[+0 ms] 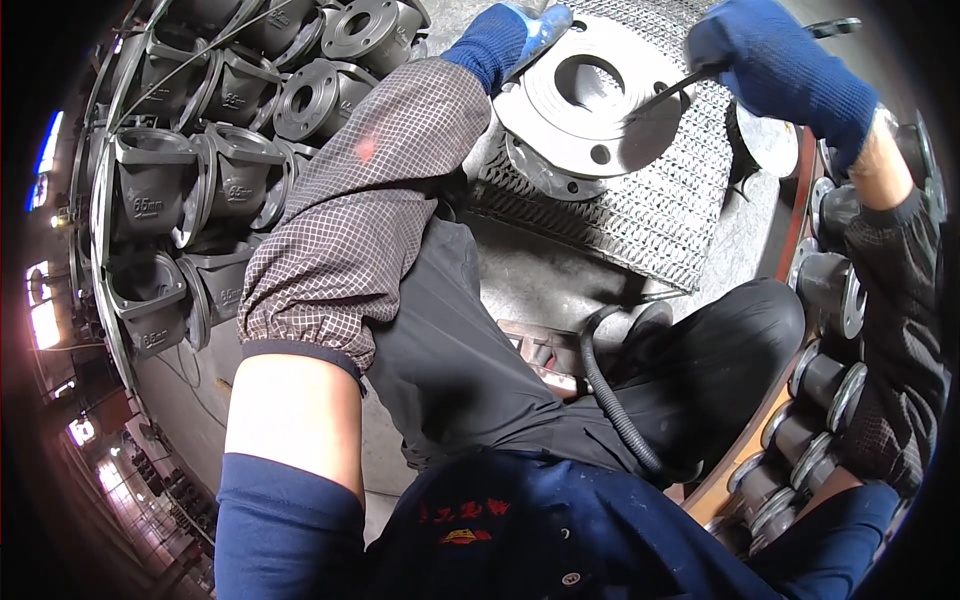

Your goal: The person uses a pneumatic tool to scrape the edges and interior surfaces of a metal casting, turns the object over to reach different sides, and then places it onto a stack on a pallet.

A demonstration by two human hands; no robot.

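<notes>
A grey cast-metal valve body (545,110) sits on a wire-mesh mat (640,230), its round flange with a central bore and bolt holes turned up. My left hand (525,38), in a blue glove, grips the flange's upper left rim, its fingertips partly hidden. My right hand (755,60), also gloved in blue, is closed round a thin dark metal rod tool (675,90). The rod's tip touches or hovers just above the flange face, right of the bore; I cannot tell which. The tool's other end sticks out right of my fist.
Several dark flanged castings (150,190) are stacked at the left. More castings (830,285) line the right side behind a wooden edge (735,475). A ribbed hose (605,390) runs between my legs. A round metal piece (768,145) lies right of the mat.
</notes>
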